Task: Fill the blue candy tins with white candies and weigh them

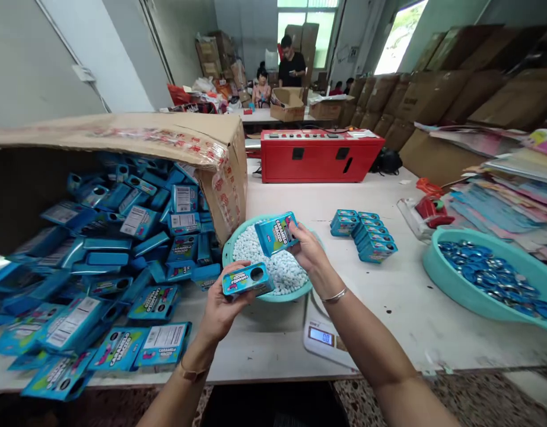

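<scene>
My left hand is closed around a blue candy tin, whose round dark opening faces up and toward me. In my right hand is a second blue tin, tilted, its printed front showing. Both tins are above a turquoise basin of small pale blue candies. Whether the right tin has candies inside cannot be seen. Just below my right forearm sits a white digital scale reading 0.0, partly hidden by the arm.
On the left, a cardboard box on its side spills blue tins. Two rows of tins stand right of the basin. Farther right is a turquoise tub of blue lids. A red machine stands behind; people are beyond.
</scene>
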